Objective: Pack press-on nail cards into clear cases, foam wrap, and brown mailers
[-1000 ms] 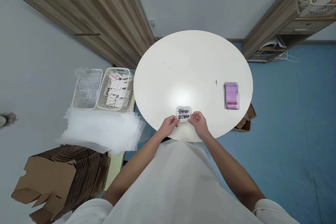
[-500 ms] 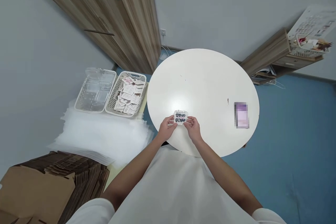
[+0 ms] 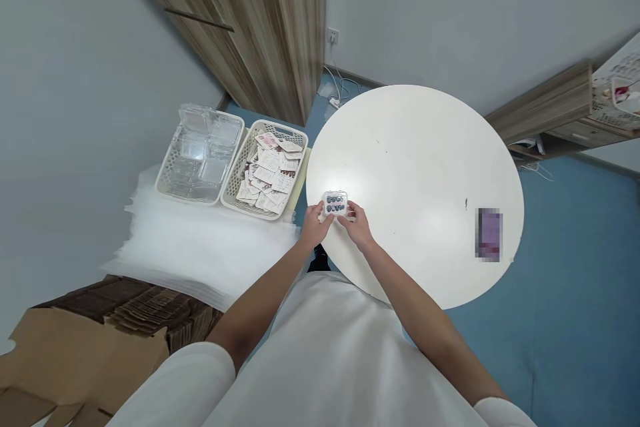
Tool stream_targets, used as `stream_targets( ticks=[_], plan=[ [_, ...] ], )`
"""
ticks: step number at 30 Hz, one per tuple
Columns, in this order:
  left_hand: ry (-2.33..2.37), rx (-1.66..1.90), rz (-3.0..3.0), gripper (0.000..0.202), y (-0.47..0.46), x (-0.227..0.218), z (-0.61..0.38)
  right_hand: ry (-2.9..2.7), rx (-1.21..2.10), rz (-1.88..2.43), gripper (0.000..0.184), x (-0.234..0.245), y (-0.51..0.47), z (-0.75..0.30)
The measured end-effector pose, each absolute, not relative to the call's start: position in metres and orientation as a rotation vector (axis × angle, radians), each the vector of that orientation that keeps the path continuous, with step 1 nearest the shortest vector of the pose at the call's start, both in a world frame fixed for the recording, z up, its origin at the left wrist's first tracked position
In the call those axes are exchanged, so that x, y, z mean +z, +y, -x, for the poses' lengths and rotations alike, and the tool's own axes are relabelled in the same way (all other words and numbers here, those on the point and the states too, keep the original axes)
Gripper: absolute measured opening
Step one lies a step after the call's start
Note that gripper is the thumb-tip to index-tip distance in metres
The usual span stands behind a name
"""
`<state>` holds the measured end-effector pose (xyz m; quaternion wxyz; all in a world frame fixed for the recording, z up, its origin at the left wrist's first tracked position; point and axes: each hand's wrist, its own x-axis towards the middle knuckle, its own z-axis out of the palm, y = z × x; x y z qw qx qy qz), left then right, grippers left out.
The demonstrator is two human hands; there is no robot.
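A small clear plastic case [image 3: 335,202] with several dark items inside is held between both hands, over the near left edge of the round white table [image 3: 420,167]. My left hand [image 3: 315,225] pinches its left side. My right hand [image 3: 355,223] grips its right side, fingers curled round it.
To the left stand a white basket of clear plastic cases [image 3: 200,155] and a white basket of printed cards [image 3: 267,170]. A stack of white foam sheets [image 3: 200,250] and flattened cardboard boxes [image 3: 100,340] lie nearer. A blurred purple object [image 3: 489,233] rests at the table's right. A wooden cabinet [image 3: 250,20] stands behind.
Both hands have carried the small case to the left, towards the table's edge by the baskets. The view has turned left with them.
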<state>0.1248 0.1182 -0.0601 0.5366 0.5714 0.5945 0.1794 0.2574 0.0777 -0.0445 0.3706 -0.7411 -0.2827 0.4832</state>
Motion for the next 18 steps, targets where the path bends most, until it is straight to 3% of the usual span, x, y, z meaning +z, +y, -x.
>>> stream_targets(
  ticks=[18],
  plan=[
    [1.356, 0.422, -1.384, 0.057, 0.149, -0.083, -0.116, -0.696, 1.216, 1.902, 0.06, -0.068, 0.107, -0.239]
  ],
)
